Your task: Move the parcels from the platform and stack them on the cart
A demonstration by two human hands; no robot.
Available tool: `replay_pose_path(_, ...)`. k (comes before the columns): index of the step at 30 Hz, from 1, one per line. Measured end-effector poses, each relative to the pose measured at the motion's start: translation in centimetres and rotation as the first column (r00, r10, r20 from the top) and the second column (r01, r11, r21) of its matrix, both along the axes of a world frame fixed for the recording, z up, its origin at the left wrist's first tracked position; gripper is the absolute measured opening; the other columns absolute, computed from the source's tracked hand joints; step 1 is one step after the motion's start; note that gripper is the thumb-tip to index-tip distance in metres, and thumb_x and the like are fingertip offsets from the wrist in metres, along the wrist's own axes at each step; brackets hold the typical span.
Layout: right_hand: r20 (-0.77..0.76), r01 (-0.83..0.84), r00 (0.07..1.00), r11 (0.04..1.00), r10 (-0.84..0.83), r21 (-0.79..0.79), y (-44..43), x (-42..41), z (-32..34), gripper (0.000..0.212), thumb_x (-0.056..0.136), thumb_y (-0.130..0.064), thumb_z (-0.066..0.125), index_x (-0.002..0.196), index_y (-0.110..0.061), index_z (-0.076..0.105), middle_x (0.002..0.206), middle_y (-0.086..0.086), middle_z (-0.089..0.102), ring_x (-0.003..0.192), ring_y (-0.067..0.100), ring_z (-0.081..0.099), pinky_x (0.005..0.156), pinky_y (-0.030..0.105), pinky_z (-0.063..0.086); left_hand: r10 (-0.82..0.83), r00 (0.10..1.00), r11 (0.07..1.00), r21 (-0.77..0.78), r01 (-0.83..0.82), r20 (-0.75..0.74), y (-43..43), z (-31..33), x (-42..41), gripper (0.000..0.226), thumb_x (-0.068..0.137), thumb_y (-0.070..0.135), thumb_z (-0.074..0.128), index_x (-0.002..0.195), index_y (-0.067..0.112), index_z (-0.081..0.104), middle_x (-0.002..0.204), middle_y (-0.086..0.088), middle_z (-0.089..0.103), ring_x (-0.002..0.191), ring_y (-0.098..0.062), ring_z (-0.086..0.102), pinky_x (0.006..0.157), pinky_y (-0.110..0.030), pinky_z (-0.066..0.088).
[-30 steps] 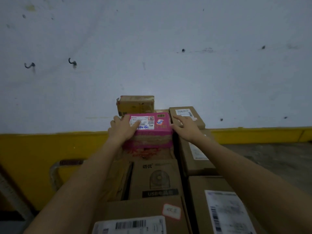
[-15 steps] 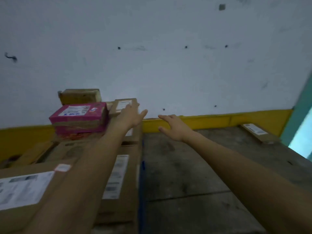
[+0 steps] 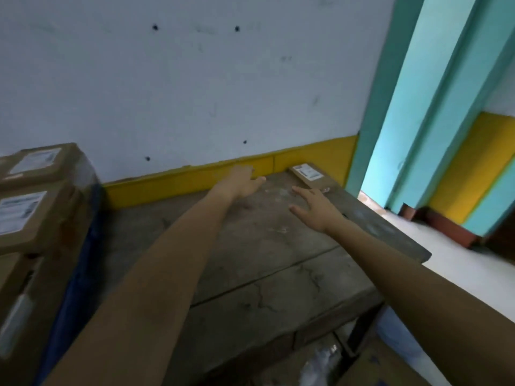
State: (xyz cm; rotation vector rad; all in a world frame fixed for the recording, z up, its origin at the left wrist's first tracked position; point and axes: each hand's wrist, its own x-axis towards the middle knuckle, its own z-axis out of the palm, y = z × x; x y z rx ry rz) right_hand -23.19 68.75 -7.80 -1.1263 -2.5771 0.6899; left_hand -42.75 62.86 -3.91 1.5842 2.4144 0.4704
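Parcel (image 3: 305,174) seemingly just beyond right fingers (image 3: 304,193)

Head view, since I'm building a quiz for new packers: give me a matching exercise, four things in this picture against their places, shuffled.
Things
1. flat brown cardboard parcel with a white label
2. stack of labelled brown cardboard boxes
3. left hand
4. yellow painted band

Places
A. at the left edge of the view
B. along the foot of the white wall
C. on the far right corner of the worn grey platform
D. above the platform, open, reaching forward

Pairs: 1-C, 2-A, 3-D, 4-B
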Motion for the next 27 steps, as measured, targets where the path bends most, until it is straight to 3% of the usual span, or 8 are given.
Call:
replay_pose_path(8,0.049,0.136,0.989,0.990,-0.138,0.029,12.0,3.7,-3.5,0.058,0.093,-0.042,0.049,0.145,-0.024,0.032,0.149,0.010,0.034,0.137,0.027,0.033,0.112,0.036,0.028,-0.017,0.985,0.999,-0.048,0.026,0.169,15.2,-5.9,1.3,0.062,0.095,0.048,0.040,0.145,0.013,0.032,0.154,-0.016,0.024,0.139,-0.032,0.029,0.113,-0.043,0.028)
replay_pose_path(15,0.062,0.265,0.964,0.958,-0.260,-0.105,23.8,1.9,-6.2,0.055,0.095,-0.040,0.046,0.145,-0.024,0.032,0.150,0.007,0.034,0.135,0.027,0.036,0.110,0.038,0.029,-0.066,0.949,0.996,-0.030,0.079,0.308,30.3,-8.3,-1.1,0.050,0.097,0.039,0.043,0.139,0.012,0.042,0.146,-0.015,0.038,0.127,-0.031,0.046,0.105,-0.044,0.040)
replay_pose_path(19,0.051,0.297,0.955,0.943,-0.292,-0.153,29.5,0.5,-8.9,0.051,0.096,-0.039,0.044,0.143,-0.028,0.031,0.148,0.005,0.036,0.135,0.025,0.034,0.110,0.038,0.028,-0.061,0.962,0.995,-0.063,0.080,0.267,37.0,-10.9,-3.3,0.052,0.097,0.037,0.042,0.140,0.008,0.036,0.146,-0.018,0.032,0.131,-0.033,0.038,0.107,-0.043,0.035)
replay_pose_path(24,0.025,0.407,0.909,0.875,-0.416,-0.263,33.1,-0.8,-11.9,0.051,0.096,-0.040,0.040,0.144,-0.030,0.026,0.154,0.004,0.025,0.140,0.025,0.024,0.113,0.044,0.024,-0.053,0.963,0.990,-0.113,0.086,0.264,42.6,-14.0,-5.4,0.056,0.097,0.035,0.043,0.145,0.010,0.027,0.151,-0.018,0.020,0.135,-0.035,0.032,0.109,-0.043,0.031)
replay_pose_path(27,-0.021,0.427,0.887,0.837,-0.461,-0.341,34.1,-1.4,-13.2,0.053,0.096,-0.040,0.042,0.144,-0.033,0.022,0.154,0.004,0.021,0.140,0.025,0.023,0.113,0.046,0.025,-0.040,0.970,0.990,-0.123,0.072,0.241,45.1,-15.4,-5.9,0.059,0.098,0.033,0.043,0.149,0.013,0.021,0.156,-0.017,0.011,0.143,-0.036,0.015,0.115,-0.047,0.023)
